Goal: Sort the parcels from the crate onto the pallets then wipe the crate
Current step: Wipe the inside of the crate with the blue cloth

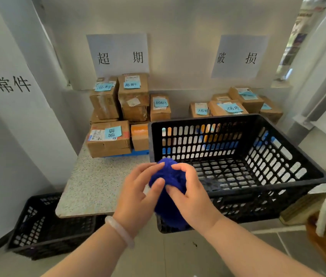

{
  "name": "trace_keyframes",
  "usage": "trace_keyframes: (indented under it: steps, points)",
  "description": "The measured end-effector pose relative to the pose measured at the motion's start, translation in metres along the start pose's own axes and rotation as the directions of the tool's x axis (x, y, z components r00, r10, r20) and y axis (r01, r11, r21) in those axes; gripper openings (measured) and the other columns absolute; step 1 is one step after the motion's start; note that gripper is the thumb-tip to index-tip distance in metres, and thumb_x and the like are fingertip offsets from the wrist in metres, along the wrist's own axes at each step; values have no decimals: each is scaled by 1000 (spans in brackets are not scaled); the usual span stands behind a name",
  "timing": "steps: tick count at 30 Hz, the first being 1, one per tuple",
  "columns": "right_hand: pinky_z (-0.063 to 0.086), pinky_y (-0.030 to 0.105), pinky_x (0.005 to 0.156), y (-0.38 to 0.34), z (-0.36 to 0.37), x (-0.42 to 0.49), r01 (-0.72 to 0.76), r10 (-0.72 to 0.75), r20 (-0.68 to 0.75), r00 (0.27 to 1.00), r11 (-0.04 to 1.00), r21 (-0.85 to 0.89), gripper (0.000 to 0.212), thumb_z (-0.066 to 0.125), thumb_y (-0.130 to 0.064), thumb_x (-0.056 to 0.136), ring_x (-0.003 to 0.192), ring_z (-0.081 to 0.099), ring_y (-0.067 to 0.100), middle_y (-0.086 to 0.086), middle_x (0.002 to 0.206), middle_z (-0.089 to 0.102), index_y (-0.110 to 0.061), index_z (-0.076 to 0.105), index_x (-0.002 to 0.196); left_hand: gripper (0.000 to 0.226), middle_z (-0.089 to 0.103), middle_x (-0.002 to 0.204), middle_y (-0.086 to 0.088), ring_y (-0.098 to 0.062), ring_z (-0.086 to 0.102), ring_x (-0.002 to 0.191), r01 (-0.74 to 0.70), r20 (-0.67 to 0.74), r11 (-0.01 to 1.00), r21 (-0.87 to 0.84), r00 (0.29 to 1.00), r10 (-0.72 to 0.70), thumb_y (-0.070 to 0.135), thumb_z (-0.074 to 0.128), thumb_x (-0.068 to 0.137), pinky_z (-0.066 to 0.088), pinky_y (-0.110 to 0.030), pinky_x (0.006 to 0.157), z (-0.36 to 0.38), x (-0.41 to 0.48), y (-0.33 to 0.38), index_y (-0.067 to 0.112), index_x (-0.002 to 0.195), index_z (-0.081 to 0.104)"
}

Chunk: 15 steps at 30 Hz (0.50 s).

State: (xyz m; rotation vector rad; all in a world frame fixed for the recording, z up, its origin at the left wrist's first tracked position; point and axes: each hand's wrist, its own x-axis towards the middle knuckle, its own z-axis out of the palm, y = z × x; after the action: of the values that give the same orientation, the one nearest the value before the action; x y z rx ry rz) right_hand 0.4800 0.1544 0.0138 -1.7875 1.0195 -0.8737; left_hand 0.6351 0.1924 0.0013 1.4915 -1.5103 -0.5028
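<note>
A speckled counter (90, 186) is seen carrying a black slotted crate (258, 206), through whose floor slots no parcel can be made out. Behind the crate to its left, one stack of cardboard parcels (118, 114) with blue notes is set on a blue pallet (126, 152). Behind the crate to its right, a second group of parcels (238, 104) is stacked. The sorting is therefore judged finished, and the wiping is judged not yet begun.

Below and left of the crate, a second black crate (44, 226) is left on the floor. At the crate's near left corner, a bunched blue cloth (168, 196) is held between the left hand (138, 192) and the right hand (192, 192). The fingers (181, 166) of both hands are curled and pinched on the cloth. Whether the cloth touches the crate cannot be told.
</note>
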Motion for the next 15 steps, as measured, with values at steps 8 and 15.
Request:
trace_keyframes:
  steps: [8, 15]
  points:
    - [45, 19, 94, 17, -45, 4, 78, -61, 51, 997, 880, -469, 34, 42, -17, 100, 111, 53, -4, -15, 120, 61, -32, 53, 129, 66, 50, 138, 5, -22, 43, 129, -339, 316, 754, 562, 931, 183, 68, 56, 74, 38, -43, 107, 9, -11, -22, 34, 130, 56]
    - [18, 15, 52, 65, -71, 4, 72, -148, -8, 989, 530, -845, 47, 34, -43, 98, 48, 34, 2, -14, 47, 29, -39, 24, 52, 49, 40, 147, 14, -10, 25, 140, -319, 413, 792, 520, 906, 94, 60, 26, 93, 16, -32, 117, -2, 27, -39, 38, 129, 51]
